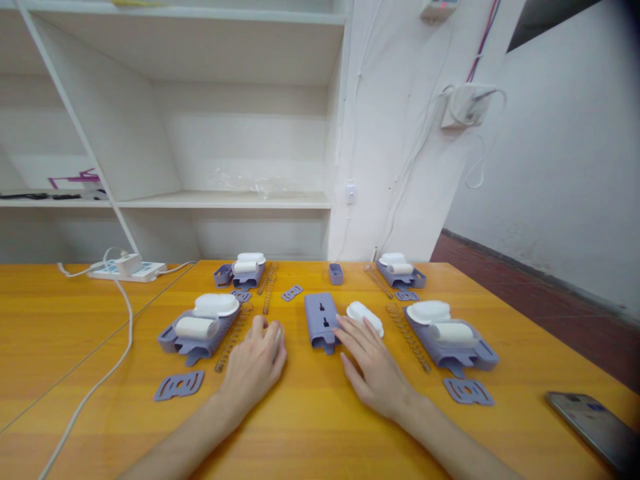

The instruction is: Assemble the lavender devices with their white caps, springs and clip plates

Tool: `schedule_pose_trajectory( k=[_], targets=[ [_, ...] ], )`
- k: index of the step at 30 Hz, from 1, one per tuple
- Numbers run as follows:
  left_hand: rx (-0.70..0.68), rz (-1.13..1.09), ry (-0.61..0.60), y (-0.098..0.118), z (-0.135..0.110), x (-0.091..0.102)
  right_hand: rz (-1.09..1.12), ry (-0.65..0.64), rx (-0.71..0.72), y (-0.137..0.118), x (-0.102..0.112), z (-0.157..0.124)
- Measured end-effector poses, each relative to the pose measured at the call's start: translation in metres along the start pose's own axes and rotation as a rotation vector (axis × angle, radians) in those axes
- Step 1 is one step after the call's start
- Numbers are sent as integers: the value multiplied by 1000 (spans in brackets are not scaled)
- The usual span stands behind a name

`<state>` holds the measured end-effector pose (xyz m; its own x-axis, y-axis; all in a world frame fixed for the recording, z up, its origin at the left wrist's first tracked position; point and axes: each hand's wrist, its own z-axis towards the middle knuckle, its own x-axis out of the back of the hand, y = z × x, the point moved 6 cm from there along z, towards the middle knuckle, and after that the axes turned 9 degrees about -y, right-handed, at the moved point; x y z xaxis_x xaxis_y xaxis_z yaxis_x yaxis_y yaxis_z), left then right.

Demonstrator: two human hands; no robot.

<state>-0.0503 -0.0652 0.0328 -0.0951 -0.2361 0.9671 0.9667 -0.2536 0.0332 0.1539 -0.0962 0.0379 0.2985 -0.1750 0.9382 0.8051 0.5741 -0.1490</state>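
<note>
My left hand rests on the table with its fingers curled in. Something pale may be between thumb and fingers, but I cannot make it out. My right hand is open and palm down, fingers spread. Its fingertips reach the right edge of a purple plastic housing with two dark slots, and partly cover a white oval cover. Left of my left hand lies a long coil spring; another spring lies right of my right hand.
Purple housings with white covers and rolls stand at left, right, far left and far right. Flat slotted purple plates lie near them. A small purple cup, a phone and a power strip share the table.
</note>
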Motion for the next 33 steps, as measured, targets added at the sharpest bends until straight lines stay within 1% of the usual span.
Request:
schedule_pose_trajectory(
  k=[3,5,6,8,10,12,14,15,17,20,22,23,25,27,30,33],
  targets=[
    [-24,32,22,-2,3,3,-85,146,-215,27,1,0],
    [-45,63,56,-3,4,6,-140,188,-352,44,-1,0],
    [-58,80,79,-2,5,8,-160,183,-404,51,-3,0],
    [-110,101,123,2,5,12,-164,131,-479,63,-7,3],
    [-198,92,149,13,5,16,-126,69,-525,72,-11,6],
    [-308,59,143,26,5,18,-57,57,-554,78,-13,9],
    [-414,11,108,40,8,17,82,117,-562,81,-12,14],
    [-465,-13,82,46,10,15,195,161,-552,82,-12,16],
    [-547,-52,27,56,17,9,489,250,-500,82,-12,22],
    [-581,-48,5,65,28,2,925,315,-407,77,-14,32],
    [-576,-21,36,72,32,1,1120,319,-401,74,-16,36],
    [-574,-10,56,76,33,1,1180,326,-402,73,-16,38],
    [-557,3,92,87,33,1,1218,353,-380,71,-15,42],
    [-495,9,128,95,34,1,1160,379,-335,70,-11,45],
    [-410,-34,168,101,33,-3,966,369,-307,65,-7,47],
    [-338,-157,183,93,32,-6,769,344,-284,56,-2,47]
  ],
)
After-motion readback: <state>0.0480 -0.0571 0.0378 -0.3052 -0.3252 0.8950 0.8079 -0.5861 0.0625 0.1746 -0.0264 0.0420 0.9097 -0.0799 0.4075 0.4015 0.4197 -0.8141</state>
